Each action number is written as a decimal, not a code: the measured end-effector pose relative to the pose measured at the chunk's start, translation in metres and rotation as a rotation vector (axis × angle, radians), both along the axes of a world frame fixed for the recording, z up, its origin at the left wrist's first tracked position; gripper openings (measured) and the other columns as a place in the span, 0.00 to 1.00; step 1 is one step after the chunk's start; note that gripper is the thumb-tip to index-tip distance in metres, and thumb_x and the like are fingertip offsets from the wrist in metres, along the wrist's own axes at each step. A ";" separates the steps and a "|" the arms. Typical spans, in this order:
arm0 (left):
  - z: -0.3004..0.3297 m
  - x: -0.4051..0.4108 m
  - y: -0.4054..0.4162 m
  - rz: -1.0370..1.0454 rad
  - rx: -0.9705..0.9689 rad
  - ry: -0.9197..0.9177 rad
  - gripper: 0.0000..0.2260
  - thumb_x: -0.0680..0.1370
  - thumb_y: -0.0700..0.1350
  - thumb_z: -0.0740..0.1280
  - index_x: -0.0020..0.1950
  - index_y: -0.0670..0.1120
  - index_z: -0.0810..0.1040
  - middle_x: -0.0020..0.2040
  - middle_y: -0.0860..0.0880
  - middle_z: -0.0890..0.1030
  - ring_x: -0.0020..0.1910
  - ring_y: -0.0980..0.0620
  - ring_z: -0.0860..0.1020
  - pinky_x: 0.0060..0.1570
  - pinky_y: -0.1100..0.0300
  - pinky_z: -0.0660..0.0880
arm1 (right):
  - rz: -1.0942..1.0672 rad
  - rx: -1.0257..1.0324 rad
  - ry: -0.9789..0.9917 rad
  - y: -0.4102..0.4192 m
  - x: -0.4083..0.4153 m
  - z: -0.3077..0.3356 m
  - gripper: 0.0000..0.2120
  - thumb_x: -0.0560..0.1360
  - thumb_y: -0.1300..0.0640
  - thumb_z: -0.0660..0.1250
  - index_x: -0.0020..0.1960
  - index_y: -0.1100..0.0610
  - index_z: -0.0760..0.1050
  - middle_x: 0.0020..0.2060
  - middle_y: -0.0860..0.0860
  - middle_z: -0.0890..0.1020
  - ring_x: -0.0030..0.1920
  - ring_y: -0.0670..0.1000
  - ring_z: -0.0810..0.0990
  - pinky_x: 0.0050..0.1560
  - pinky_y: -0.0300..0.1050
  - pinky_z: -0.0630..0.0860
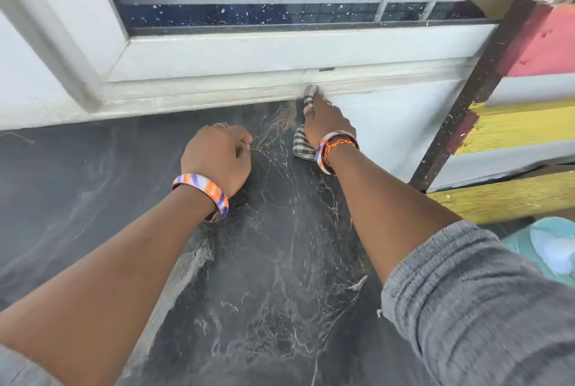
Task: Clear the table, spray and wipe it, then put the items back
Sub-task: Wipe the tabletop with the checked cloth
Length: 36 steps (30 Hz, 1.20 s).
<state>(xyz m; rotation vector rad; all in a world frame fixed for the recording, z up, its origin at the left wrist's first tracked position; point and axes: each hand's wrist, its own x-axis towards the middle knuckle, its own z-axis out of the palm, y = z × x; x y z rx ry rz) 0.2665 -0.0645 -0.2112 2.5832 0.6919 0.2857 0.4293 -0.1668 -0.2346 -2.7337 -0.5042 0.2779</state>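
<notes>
Wiping step under way: right hand (328,124) pressing striped cloth (303,144) flat against far edge of wet, streaked surface (77,174); left hand (217,158) curled, holding nothing. Next: sweeping cloth across dull left side

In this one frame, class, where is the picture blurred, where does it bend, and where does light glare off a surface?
Head view: the cloth smears into motion blur at its far end under the right hand; the window sill bows from wide-angle distortion; the wet black table shows pale sheen and swirled streaks; the left hand stays sharp.
</notes>
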 end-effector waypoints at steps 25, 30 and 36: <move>0.039 -0.174 -0.142 -0.537 0.057 0.030 0.13 0.78 0.42 0.57 0.57 0.48 0.78 0.54 0.47 0.79 0.57 0.46 0.73 0.53 0.55 0.70 | -0.413 -0.148 -0.058 -0.233 -0.284 0.007 0.21 0.80 0.43 0.47 0.66 0.53 0.64 0.57 0.59 0.79 0.56 0.61 0.78 0.49 0.51 0.71; 0.038 -0.207 -0.171 -0.629 0.068 0.060 0.13 0.78 0.43 0.57 0.58 0.48 0.77 0.55 0.46 0.79 0.57 0.45 0.73 0.51 0.55 0.70 | -0.495 -0.171 -0.068 -0.272 -0.336 0.008 0.20 0.79 0.43 0.47 0.64 0.52 0.65 0.54 0.59 0.80 0.54 0.61 0.79 0.51 0.53 0.71; 0.036 -0.251 -0.189 -0.630 0.091 0.081 0.13 0.78 0.43 0.58 0.58 0.47 0.78 0.57 0.47 0.78 0.58 0.45 0.73 0.56 0.55 0.69 | -0.548 -0.085 -0.041 -0.306 -0.377 0.003 0.22 0.80 0.46 0.48 0.72 0.46 0.59 0.63 0.60 0.75 0.61 0.62 0.75 0.57 0.56 0.72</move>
